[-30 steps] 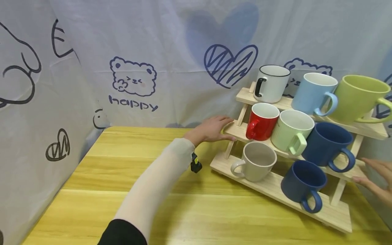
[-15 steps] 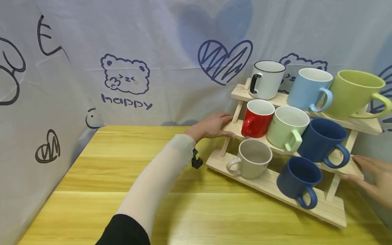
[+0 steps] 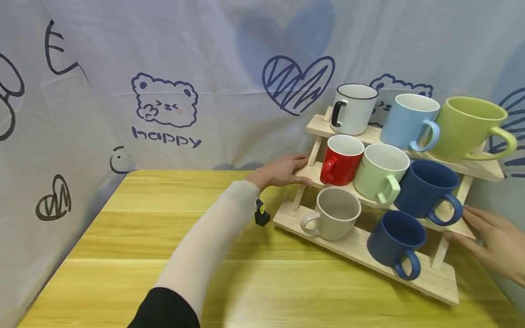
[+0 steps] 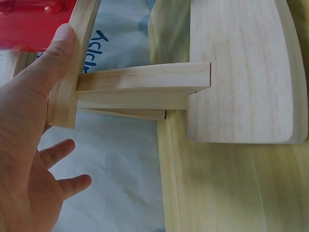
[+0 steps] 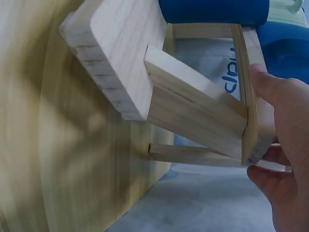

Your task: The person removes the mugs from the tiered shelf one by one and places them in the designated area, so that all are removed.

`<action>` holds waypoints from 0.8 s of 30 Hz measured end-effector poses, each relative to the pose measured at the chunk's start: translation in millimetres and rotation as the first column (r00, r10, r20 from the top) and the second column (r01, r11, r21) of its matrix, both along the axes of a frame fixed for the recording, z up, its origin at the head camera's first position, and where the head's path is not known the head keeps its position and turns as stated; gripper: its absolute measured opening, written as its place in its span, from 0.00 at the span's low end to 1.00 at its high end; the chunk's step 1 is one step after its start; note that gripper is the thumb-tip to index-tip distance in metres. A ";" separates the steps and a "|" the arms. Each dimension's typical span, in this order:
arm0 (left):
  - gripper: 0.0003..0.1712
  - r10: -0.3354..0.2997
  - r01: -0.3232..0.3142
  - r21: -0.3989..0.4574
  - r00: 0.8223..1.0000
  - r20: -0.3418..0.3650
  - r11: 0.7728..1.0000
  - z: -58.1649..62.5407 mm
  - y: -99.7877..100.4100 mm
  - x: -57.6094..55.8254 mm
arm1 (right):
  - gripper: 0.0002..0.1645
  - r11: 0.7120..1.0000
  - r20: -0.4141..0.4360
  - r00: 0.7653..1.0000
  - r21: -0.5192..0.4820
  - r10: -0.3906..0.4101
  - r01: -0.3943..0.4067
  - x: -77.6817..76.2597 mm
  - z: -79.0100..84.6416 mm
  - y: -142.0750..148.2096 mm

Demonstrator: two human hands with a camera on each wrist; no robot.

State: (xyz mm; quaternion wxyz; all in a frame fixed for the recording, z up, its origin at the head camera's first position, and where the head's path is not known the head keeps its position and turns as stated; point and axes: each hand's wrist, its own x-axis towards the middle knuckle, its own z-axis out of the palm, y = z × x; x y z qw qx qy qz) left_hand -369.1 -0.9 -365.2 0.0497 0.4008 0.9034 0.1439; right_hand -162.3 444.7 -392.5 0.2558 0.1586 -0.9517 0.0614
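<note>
A three-tier wooden rack (image 3: 365, 241) stands angled on the table, full of mugs. My left hand (image 3: 279, 173) grips the left end of its middle shelf, thumb on the shelf's face and fingers behind in the left wrist view. At the other end, my right hand (image 3: 490, 237) holds the same shelf, thumb on top and fingers under it. The top tier carries a white mug (image 3: 356, 111), a light blue mug (image 3: 404, 123) and an olive-green mug (image 3: 461, 130). Below sit a red mug (image 3: 346, 164), a pale green mug (image 3: 375, 175), a navy mug (image 3: 420, 189), a beige mug (image 3: 334, 216) and another navy mug (image 3: 391, 241).
The yellow wood-grain table (image 3: 164, 218) spreads left and in front of the rack. A pale cloth (image 3: 229, 114) with drawn hearts and bears hangs close behind. A small black device (image 3: 261, 214) sits at my left wrist.
The head view has turned a little to the right, so rack and backdrop slide left together. More of my right hand shows. Both hands stay at the shelf ends.
</note>
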 end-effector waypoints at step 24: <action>0.49 0.013 -0.011 0.049 1.000 -0.023 0.999 -0.8 -16.9 5.7 | 0.48 0.997 0.099 0.994 0.069 -0.038 0.031 -13.1 9.8 -4.8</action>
